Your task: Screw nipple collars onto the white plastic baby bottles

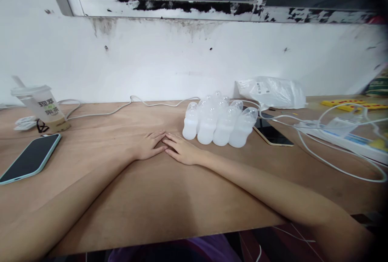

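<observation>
My left hand lies flat on the brown table, fingers stretched out and pointing right. Meeting it at the fingertips, my right hand also rests flat with its fingers extended to the left. Neither hand holds anything. Just beyond and to the right of my right hand stands a tight group of several small white translucent bottles with clear domed caps. They are upright in rows, and those at the back are partly hidden by the front ones.
A drink cup with a straw and a phone in a pale blue case are at left. On the right are a dark phone, a plastic bag, a white power strip with looping cables, and a yellow item.
</observation>
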{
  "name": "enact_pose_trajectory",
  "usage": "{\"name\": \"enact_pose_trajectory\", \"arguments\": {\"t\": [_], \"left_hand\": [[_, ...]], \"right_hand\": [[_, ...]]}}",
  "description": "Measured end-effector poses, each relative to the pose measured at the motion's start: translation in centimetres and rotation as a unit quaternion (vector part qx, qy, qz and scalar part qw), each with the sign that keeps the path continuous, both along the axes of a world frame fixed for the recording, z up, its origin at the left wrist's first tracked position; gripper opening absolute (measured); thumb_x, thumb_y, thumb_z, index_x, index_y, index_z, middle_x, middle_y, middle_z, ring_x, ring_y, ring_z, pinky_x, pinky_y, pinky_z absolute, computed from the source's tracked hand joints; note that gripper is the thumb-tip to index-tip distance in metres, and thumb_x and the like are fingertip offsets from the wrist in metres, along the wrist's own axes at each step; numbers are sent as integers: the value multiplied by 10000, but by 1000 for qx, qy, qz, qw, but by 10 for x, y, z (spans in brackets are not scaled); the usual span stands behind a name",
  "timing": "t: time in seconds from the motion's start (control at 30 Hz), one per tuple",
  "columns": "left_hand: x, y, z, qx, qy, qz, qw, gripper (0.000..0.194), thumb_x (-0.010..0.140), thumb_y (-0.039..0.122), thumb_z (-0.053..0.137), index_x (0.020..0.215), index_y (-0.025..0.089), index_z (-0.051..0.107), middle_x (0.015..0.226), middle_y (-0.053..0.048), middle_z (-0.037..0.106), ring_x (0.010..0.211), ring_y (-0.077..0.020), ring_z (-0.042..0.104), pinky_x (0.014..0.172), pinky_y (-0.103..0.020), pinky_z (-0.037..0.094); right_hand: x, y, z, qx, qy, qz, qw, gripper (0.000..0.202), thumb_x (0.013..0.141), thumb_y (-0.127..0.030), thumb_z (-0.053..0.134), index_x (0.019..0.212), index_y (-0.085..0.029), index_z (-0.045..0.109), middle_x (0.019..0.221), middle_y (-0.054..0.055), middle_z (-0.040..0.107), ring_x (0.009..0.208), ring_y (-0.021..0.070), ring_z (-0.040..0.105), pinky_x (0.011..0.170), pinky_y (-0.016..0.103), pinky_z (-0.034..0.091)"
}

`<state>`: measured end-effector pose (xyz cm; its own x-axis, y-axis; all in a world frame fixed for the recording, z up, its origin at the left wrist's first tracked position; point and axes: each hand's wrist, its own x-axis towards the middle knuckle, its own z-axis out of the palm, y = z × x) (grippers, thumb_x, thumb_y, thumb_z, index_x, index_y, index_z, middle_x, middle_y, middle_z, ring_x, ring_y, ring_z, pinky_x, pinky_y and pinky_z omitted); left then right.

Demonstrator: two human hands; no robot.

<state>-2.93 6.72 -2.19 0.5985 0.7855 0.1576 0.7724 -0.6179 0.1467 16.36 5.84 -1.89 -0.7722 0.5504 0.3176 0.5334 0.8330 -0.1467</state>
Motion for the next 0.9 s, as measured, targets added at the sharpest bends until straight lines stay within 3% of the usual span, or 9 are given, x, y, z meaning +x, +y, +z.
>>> {"name": "enact_pose_trajectory", "arguments": {"t": [0.13,0.27,0.37,0.47,0.57,0.67,0.73,0.83,0.9], "left_hand": [[2,-2,6,-3,24,9,1000,618,812,512,265,1287,117,266,1360,-108,264,1238,-203,259,1016,-362,201],[10,-13,21,-44,99,34,994,661,801,544,210,1301,113,243,1368,-135,230,1245,-264,226,992,-438,211],[17,-29,36,-139,150,85,975,839,720,666,208,1332,103,93,1395,-161,49,1269,-330,62,948,-542,202],[20,-40,44,-212,187,101,954,1065,571,767,321,1326,114,-52,1371,-159,-120,1255,-355,-63,924,-605,145],[16,-36,38,-200,176,74,961,1056,567,767,337,1328,137,-37,1365,-156,-131,1254,-334,-92,937,-607,74],[9,-21,22,-89,104,27,990,826,707,684,234,1332,162,96,1394,-129,-14,1281,-259,-24,999,-517,51],[5,-11,12,-44,74,-4,996,778,735,650,245,1329,162,123,1399,-117,60,1287,-221,50,1027,-450,68],[1,-4,4,-26,66,-16,997,760,747,635,254,1328,163,128,1397,-116,98,1285,-213,80,1032,-430,82],[-1,-4,2,-25,70,-18,997,749,753,629,246,1329,167,120,1397,-119,90,1285,-218,71,1030,-435,82]], "right_hand": [[-1,-1,1,20,3,1,1000,431,855,-333,307,1210,-106,395,1265,154,383,1193,214,326,966,383,298],[-3,-6,4,78,-28,-23,996,323,851,-289,314,1015,-101,519,993,137,518,922,200,493,809,362,392],[-5,-12,7,130,-70,-55,988,275,839,-251,322,888,-98,546,876,121,523,830,204,486,732,350,397],[-6,-16,10,147,-76,-71,984,265,831,-239,332,917,-93,536,885,125,517,845,212,471,707,334,395],[-8,-17,11,139,-48,-64,987,272,823,-244,349,970,-94,522,985,143,496,956,234,438,769,354,383],[-10,-16,7,82,-12,-56,995,328,831,-238,332,1100,-99,460,1137,148,445,1071,227,395,872,373,347],[-9,-14,4,22,-8,-60,998,419,843,-259,309,1220,-80,353,1253,166,363,1151,228,345,930,380,314],[-7,-9,1,-35,-43,-61,997,533,855,-323,276,1302,-39,218,1348,205,221,1252,265,193,995,425,222],[-5,-7,-1,-43,-61,-56,996,551,858,-352,263,1313,-47,203,1357,203,205,1267,269,151,1009,439,186]]}}
